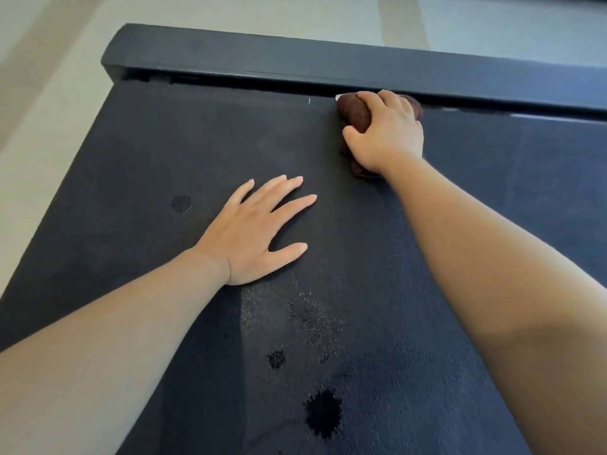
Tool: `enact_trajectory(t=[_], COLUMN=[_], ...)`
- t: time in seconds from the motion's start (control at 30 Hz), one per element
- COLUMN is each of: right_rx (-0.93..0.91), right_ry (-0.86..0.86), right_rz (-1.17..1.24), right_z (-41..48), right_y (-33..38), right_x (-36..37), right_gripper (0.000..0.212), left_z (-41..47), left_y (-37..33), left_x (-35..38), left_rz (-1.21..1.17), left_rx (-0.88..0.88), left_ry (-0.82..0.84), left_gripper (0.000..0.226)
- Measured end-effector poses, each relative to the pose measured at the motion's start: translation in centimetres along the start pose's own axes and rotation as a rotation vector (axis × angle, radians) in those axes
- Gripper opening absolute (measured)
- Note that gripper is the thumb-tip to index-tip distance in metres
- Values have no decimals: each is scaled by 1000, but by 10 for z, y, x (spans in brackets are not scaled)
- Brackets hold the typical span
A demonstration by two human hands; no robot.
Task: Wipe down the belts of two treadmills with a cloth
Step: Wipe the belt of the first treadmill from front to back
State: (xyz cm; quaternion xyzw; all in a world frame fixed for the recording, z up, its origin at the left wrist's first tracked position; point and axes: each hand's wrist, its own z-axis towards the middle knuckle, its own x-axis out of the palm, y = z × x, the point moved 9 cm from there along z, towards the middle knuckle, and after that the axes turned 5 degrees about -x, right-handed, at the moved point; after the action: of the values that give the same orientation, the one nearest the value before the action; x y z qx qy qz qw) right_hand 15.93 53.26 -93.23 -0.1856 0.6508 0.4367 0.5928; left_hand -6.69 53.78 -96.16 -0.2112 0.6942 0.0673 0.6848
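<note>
Cloth sat bunched in the right hand's grip at the belt's one o'clock; left hand lay flat, fingers spread.

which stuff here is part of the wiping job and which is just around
In the job: brown cloth; right hand gripping it; left hand flat on the treadmill belt; dark spots.
Just around: end cover; pale floor.

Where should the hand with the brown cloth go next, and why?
Probably drag the brown cloth back toward the body along the treadmill belt. The right hand grips it at the belt's far edge, while dark spots lie nearer, not yet wiped. The left hand rests flat on the belt.
</note>
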Motion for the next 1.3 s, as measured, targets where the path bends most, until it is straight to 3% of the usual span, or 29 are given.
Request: enact_trajectory(t=[0.23,0.43,0.7,0.8,0.9,1.1,1.3], right_rx=[10,42,89,79,70,95,203], right_ry=[8,-27,-49,-20,-25,-59,-121], right_rz=[-44,-62,-60,-66,-26,-13,-24], right_z=[-68,-163,-324,-366,-376,-370,-383], right_y=[12,34,82,85,80,44,-24], right_x=[-2,0,2,1,-5,-18,-47], right_gripper=[63,63,64,65,66,63,65], left_z=[0,-29,-128,-149,-162,-155,-145], left_y=[1,2,-14,-27,-44,-85,-146], left_x=[-1,-8,2,4,10,20,32], left_rz=[-44,-117,-73,-58,-38,-40,-32], left_rx=[9,-46,8,70,113,54,168], left_ry=[-35,-132,-50,-13,19,52,62], left_gripper=[71,54,62,75,82,65,63])
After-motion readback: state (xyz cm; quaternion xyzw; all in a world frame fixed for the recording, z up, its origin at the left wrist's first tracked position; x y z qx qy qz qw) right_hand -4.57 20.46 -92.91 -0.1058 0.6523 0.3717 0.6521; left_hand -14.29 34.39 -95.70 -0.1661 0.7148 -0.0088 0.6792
